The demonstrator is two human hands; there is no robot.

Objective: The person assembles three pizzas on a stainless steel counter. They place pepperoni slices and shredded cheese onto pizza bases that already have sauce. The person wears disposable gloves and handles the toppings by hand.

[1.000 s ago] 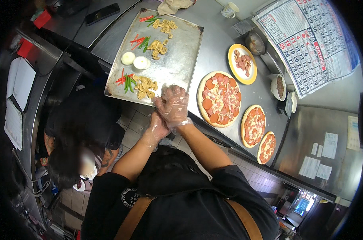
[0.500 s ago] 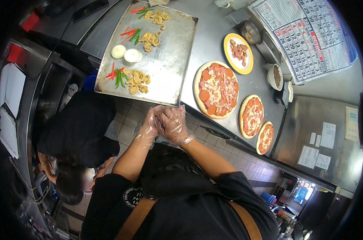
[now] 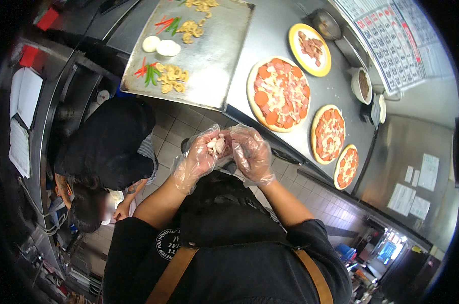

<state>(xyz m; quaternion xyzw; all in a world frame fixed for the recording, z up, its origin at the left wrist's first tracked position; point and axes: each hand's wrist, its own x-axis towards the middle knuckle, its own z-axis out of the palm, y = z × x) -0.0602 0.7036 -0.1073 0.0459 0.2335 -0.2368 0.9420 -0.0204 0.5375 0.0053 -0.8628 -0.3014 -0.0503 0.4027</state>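
Observation:
Thin clear plastic gloves cover both hands, which meet in front of my apron, just off the counter's near edge. My left hand (image 3: 199, 155) is cupped palm up around a small heap of chopped pale pink and white meat (image 3: 217, 146). Close against it, my right hand (image 3: 251, 154) has its fingers curled in beside the heap; whatever lies inside them is hidden. Right of the hands, a large pizza (image 3: 280, 94) topped with sausage slices, meat bits and cheese rests on the counter. A medium pizza (image 3: 328, 134) and a small pizza (image 3: 346, 167) follow it along the edge.
A metal tray (image 3: 216, 66) carries onion halves (image 3: 167, 48), pepper strips and mushroom slices. Behind the pizzas stand a yellow-rimmed plate (image 3: 326, 66) of chopped meat and a white bowl (image 3: 361, 86). At left, a person in black (image 3: 110, 144) bends down close by.
My hands, earlier clasped together, have parted slightly and turned up, so the chopped meat shows in the left palm. The view has shifted, and the tray and pizzas sit higher in it.

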